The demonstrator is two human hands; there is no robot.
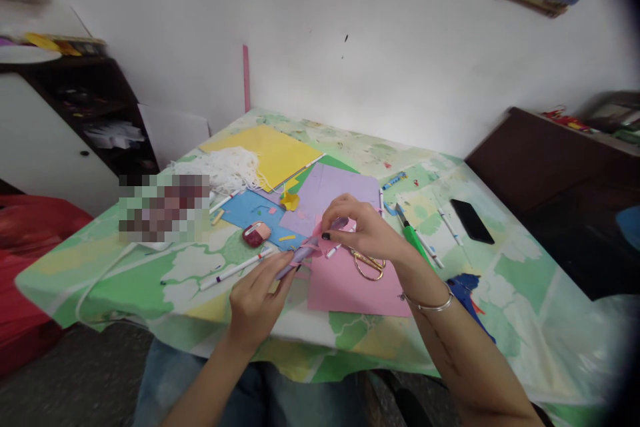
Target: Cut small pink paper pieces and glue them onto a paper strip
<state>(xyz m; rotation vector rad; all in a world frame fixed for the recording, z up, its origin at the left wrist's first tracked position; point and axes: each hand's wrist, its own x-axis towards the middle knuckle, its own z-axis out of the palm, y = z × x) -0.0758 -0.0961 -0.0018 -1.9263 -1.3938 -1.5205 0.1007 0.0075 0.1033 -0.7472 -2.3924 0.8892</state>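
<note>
My left hand (260, 300) is closed on the lower end of a narrow purple and pink craft piece (302, 253), which slants up to the right. At its upper end, my right hand (357, 227) pinches the pink part between thumb and fingers. Partly hidden behind the right hand are some of the piece and a white marker. Below the hands lies a pink sheet (345, 293) with gold-handled scissors (370, 268) on it. Just beyond is a purple sheet (345, 183). A dark red and pink rounded object (256, 234) sits left of the craft piece.
A green utility knife (414, 240) with its blade showing and a black phone (471, 221) lie to the right, near dark blue scraps (467, 287). White yarn (225, 170), a yellow sheet (270, 150), a blue sheet (250, 210) and several markers spread leftward. A wall stands behind.
</note>
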